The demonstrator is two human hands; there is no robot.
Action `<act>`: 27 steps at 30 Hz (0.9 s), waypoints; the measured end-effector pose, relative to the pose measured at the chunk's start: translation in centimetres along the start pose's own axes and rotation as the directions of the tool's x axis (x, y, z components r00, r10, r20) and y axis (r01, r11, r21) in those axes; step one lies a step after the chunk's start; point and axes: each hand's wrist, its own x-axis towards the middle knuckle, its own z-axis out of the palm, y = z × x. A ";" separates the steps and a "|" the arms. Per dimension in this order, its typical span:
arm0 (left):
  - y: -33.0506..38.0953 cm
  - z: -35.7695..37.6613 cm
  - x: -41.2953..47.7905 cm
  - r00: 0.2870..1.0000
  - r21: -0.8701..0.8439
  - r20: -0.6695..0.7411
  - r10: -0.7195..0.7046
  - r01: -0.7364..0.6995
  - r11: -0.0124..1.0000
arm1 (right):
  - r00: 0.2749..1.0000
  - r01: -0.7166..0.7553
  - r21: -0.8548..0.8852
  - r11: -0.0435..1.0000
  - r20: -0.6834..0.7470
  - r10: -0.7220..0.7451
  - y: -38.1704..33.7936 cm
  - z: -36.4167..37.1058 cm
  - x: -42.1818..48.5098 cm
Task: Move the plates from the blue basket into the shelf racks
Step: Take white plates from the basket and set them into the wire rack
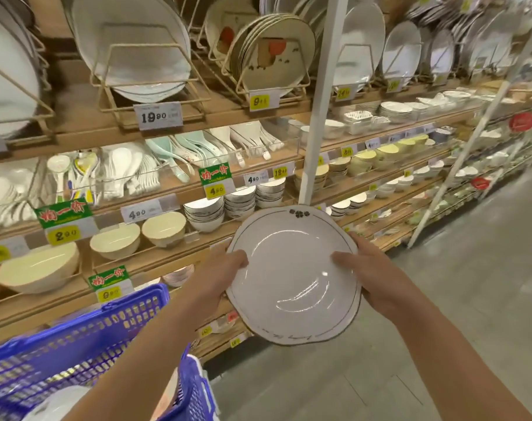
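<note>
Below, at the left, one blue basket [85,338] is seen, with one spare plate [58,402] visible inside; the rest of its contents is cut off. On the top shelf, a wire rack [107,86] filled with upright white plates is tagged "19.90" [158,116]. Tags reading "2.90" [63,235] and "4.90" [137,213] are fixed above cream bowls [115,240]. One rimmed plate [295,278] is held in the air before the shelves, clear of the basket: its left edge is gripped by the left hand [219,271], its right edge by the right hand [371,278]. A white post [322,101] is seen behind it.
</note>
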 end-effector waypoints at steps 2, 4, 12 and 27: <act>2.0 -0.5 0.7 0.997 0.015 -0.003 0.073 -0.073 0.997 | 0.998 0.063 -0.005 0.998 0.017 -0.063 -2.0 0.2 1.5; 4.0 -1.4 1.4 0.991 0.024 -0.027 0.127 -0.127 0.992 | 0.991 0.123 0.000 0.992 0.048 -0.123 -4.0 0.6 3.1; 11.1 -7.0 2.8 0.924 0.053 -0.088 0.373 -0.370 0.928 | 0.922 0.344 -0.013 0.939 0.195 -0.335 -12.5 5.2 10.0; 22.1 -16.2 1.1 0.203 0.683 -0.101 0.974 -0.697 0.217 | -0.007 0.986 -0.156 -0.057 0.304 -0.952 -26.4 12.6 14.5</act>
